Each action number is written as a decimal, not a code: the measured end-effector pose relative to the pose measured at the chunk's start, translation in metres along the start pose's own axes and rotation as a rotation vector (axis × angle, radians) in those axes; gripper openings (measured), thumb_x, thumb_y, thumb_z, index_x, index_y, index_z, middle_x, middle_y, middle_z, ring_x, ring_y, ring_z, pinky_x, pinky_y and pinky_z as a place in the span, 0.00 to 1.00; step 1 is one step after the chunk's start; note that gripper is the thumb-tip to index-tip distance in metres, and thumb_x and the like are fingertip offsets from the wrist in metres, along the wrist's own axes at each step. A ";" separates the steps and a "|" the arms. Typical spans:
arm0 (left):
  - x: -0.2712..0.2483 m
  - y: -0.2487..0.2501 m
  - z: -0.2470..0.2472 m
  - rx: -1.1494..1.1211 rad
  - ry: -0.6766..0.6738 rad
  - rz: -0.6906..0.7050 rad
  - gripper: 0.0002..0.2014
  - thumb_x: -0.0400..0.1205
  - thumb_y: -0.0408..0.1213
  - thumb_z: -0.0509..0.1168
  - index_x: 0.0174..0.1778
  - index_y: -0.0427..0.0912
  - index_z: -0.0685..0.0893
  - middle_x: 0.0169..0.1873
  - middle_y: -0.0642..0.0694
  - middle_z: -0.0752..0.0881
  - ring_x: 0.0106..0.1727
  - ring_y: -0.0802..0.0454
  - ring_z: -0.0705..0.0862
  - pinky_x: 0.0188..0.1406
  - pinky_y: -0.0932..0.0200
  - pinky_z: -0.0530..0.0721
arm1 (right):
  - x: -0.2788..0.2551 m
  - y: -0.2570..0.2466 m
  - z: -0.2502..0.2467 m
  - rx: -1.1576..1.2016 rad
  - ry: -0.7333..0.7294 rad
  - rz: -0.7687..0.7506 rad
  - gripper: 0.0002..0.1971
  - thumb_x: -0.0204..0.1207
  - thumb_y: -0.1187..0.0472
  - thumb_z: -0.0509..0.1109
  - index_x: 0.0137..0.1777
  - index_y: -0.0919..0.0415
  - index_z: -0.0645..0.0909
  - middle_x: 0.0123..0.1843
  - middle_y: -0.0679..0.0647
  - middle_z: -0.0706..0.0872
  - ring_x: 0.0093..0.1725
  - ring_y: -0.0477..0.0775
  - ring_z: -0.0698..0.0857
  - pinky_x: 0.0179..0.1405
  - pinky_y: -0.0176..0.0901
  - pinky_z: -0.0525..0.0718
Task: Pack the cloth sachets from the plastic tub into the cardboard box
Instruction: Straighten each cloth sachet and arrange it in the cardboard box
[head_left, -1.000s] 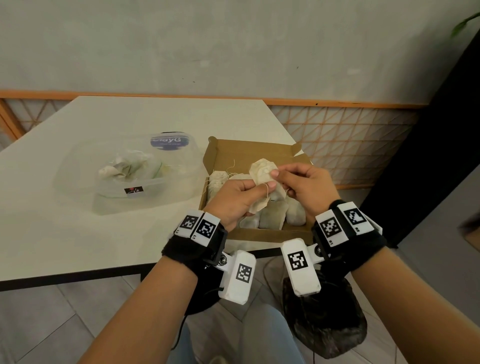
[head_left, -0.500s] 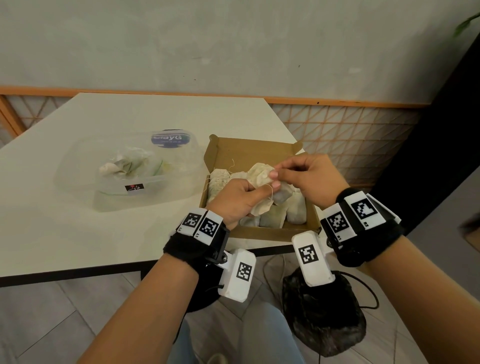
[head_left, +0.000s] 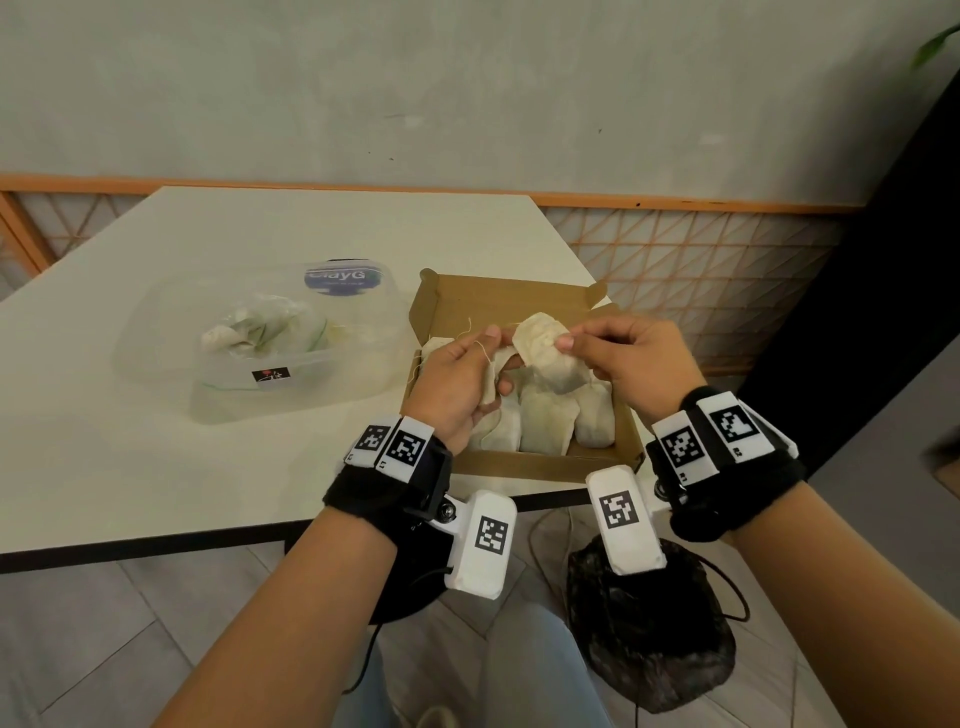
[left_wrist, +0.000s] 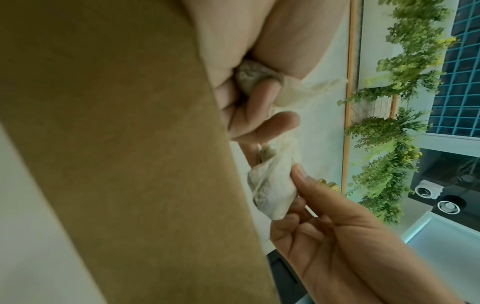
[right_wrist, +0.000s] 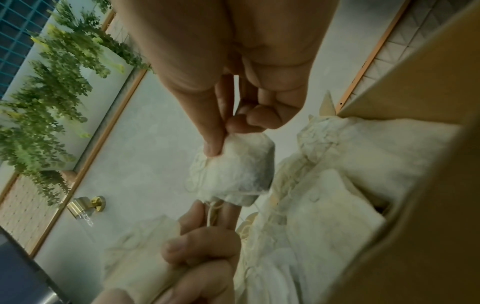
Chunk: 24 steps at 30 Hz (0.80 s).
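The brown cardboard box (head_left: 511, 304) sits at the table's right front corner with several cream cloth sachets (head_left: 548, 423) packed in its near half. Both hands hover over it. My right hand (head_left: 566, 345) pinches one sachet (head_left: 543, 345) by its top edge between thumb and forefinger; the right wrist view shows this sachet (right_wrist: 233, 170) hanging free. My left hand (head_left: 491, 343) grips a second sachet (head_left: 490, 385) in its curled fingers and pinches a thread running to the first. Left of the box, the clear plastic tub (head_left: 358, 374) holds a few more sachets (head_left: 249, 327).
The white table (head_left: 156, 441) stretches bare to the left and behind the tub. Its front edge runs just below my wrists. A dark bag (head_left: 649, 639) lies on the floor beneath the box corner. A grey wall and an orange lattice stand behind.
The hands have drawn apart over the box. The right hand has pulled its sachet up and to the right, away from the one the left hand keeps.
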<state>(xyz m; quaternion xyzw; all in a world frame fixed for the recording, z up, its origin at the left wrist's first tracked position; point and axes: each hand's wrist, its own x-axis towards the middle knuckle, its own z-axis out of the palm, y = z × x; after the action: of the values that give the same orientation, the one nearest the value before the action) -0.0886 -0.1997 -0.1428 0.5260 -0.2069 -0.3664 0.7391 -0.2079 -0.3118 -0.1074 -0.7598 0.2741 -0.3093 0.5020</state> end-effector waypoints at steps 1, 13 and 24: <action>0.000 0.000 0.000 0.001 0.003 0.000 0.11 0.86 0.43 0.59 0.49 0.42 0.86 0.30 0.47 0.84 0.20 0.60 0.74 0.17 0.68 0.61 | 0.000 0.000 0.000 0.005 -0.006 0.000 0.01 0.69 0.61 0.77 0.38 0.55 0.87 0.29 0.46 0.82 0.25 0.36 0.75 0.31 0.27 0.75; -0.001 -0.002 0.000 -0.016 0.061 0.095 0.10 0.80 0.37 0.69 0.33 0.44 0.90 0.27 0.45 0.71 0.23 0.56 0.64 0.17 0.67 0.59 | 0.000 0.000 0.007 0.050 -0.013 0.016 0.01 0.70 0.61 0.76 0.40 0.57 0.87 0.28 0.46 0.82 0.24 0.37 0.76 0.32 0.32 0.76; 0.000 -0.003 -0.001 -0.041 0.037 0.043 0.05 0.82 0.33 0.67 0.45 0.38 0.88 0.24 0.47 0.75 0.17 0.60 0.68 0.14 0.69 0.64 | 0.001 -0.006 0.008 0.064 -0.082 -0.016 0.04 0.70 0.61 0.76 0.36 0.52 0.87 0.26 0.44 0.84 0.26 0.41 0.76 0.32 0.33 0.77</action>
<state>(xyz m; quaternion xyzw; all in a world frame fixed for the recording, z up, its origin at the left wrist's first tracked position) -0.0886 -0.1996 -0.1459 0.5128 -0.1968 -0.3449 0.7612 -0.2008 -0.3056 -0.1042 -0.7573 0.2373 -0.2905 0.5345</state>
